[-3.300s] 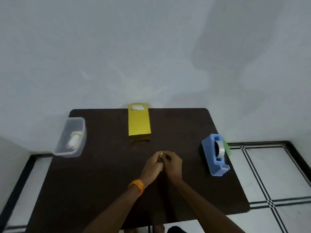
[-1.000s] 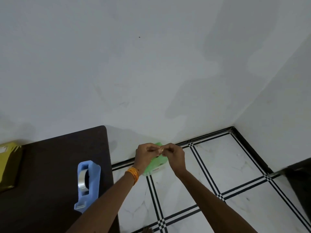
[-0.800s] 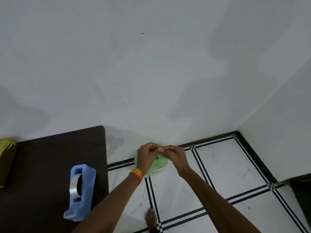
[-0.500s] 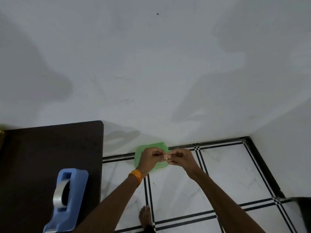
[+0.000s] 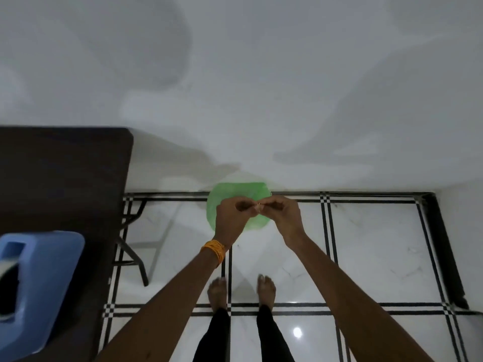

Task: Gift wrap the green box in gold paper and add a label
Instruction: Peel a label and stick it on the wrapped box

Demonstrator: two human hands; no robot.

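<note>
Hands, left [image 5: 232,216] and right [image 5: 283,214], pinch one tiny scrap [image 5: 258,205] over one green bin [image 5: 235,194].

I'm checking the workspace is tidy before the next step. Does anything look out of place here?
Nothing is spilled or damaged. The one oddity: both hands, left hand and right hand, pinch a tiny scrap away from the table, over a green bin on the floor. The tape dispenser sits upright.
</note>
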